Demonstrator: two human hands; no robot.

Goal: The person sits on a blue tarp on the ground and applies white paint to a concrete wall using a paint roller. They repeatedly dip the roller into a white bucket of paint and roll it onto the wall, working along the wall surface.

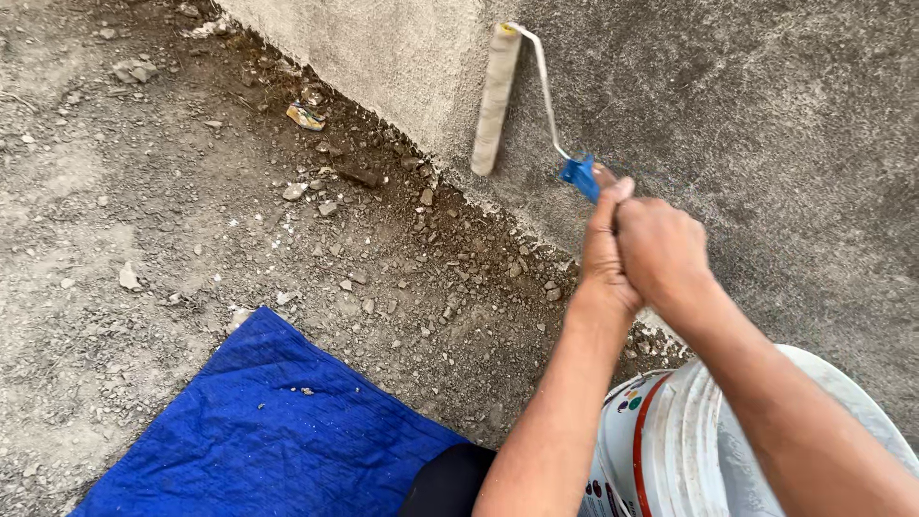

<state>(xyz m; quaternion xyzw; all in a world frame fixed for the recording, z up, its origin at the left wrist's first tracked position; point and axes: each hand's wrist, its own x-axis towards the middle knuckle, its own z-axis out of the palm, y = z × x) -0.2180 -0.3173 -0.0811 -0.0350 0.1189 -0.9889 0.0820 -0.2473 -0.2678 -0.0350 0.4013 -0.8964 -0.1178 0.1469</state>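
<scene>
Left grip: the left hand (605,251) is clenched around the blue handle (580,176) of the paint roller, thumb lying along the top and pointing toward 12 o'clock.
Right grip: the right hand (663,251) is clenched too, wrapped over the same handle just behind the left and touching it; its fingers are hidden on the far side.
Paint roller: one, its pale fuzzy sleeve (497,100) pressed against the rough grey wall (766,124), sitting at about 11 o'clock from the hands. A bent wire arm joins the sleeve's top end to the handle.
Wall: darker and damp-looking on the 3 o'clock side of the sleeve, lighter and dry on the 9 o'clock side.
Bucket: one white plastic bucket (670,450) with coloured printing, at 6 o'clock from the hands, partly under the right forearm.
Blue cloth: one quilted blue cloth (278,431) spread on the ground at 8 o'clock, dotted with small crumbs.
Ground: bare dirt with many scattered stones (287,211), too many to count, thickest along the foot of the wall.
</scene>
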